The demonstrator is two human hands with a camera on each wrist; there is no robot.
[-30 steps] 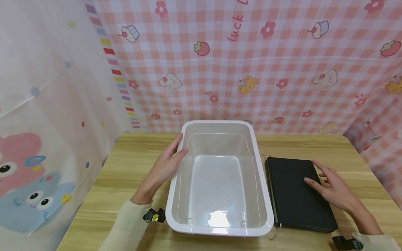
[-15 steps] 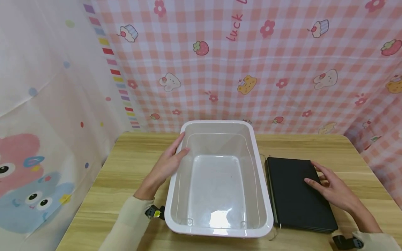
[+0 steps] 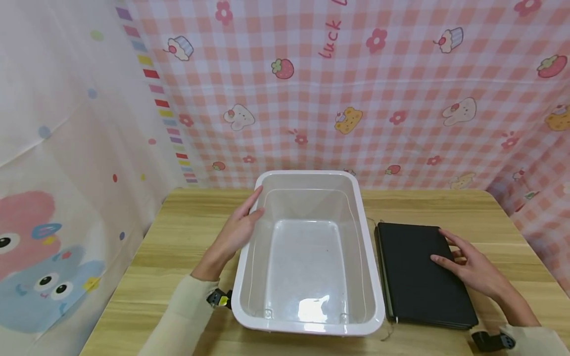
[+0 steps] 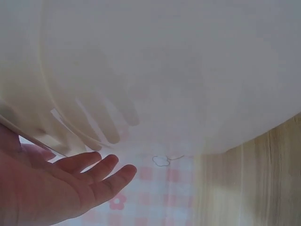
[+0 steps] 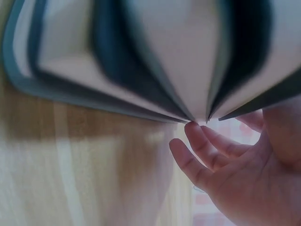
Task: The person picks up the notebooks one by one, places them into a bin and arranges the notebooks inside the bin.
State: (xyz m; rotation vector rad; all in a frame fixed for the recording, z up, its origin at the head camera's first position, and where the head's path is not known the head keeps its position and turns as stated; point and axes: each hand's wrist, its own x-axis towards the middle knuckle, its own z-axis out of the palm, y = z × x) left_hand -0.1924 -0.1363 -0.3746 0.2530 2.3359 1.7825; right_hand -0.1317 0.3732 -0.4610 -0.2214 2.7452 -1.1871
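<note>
A white plastic tub (image 3: 307,267) stands in the middle of the table with nothing inside. At its left rim rests my left hand (image 3: 233,232), thumb over the edge and fingers along the outside. In the left wrist view those fingers (image 4: 113,179) are loosely extended beside the tub's translucent wall (image 4: 188,70). Right of the tub lies a stack of black notebooks (image 3: 423,277). My right hand (image 3: 474,267) rests on their right side, thumb on the top cover. The right wrist view shows relaxed fingers (image 5: 193,162) touching or close to the edges of the stacked books (image 5: 164,61).
A wooden table (image 3: 178,237) carries everything. Behind it hangs a pink checked cloth (image 3: 311,99), and a pale cartoon-print cloth (image 3: 80,173) hangs at the left. Thin cords (image 3: 388,333) stick out by the notebooks, close to the tub's right side.
The head view has shifted very slightly. Both hands, the tub and the notebooks stay in practically the same places.
</note>
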